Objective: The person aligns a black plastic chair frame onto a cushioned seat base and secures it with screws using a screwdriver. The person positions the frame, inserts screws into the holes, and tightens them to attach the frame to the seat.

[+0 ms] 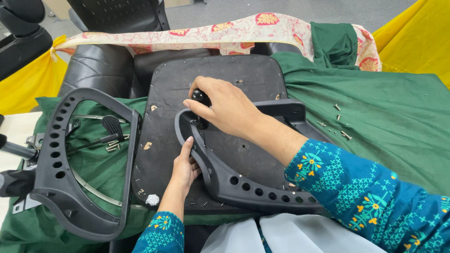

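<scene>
Right hand [229,110] around screwdriver handle [200,97], upright over armrest frame [225,175]

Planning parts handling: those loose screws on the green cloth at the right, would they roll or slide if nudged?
The screws are small, so they are probably light and easy to scatter. Each has a head wider than its shank, so it would likely roll in a short arc, not straight. The green cloth looks soft and wrinkled, which should probably damp rolling and sliding.

A black plastic armrest [234,180], curved with a row of round holes, lies across the dark seat base [225,89]. A black-handled screwdriver [200,100] stands upright at its upper end.
</scene>
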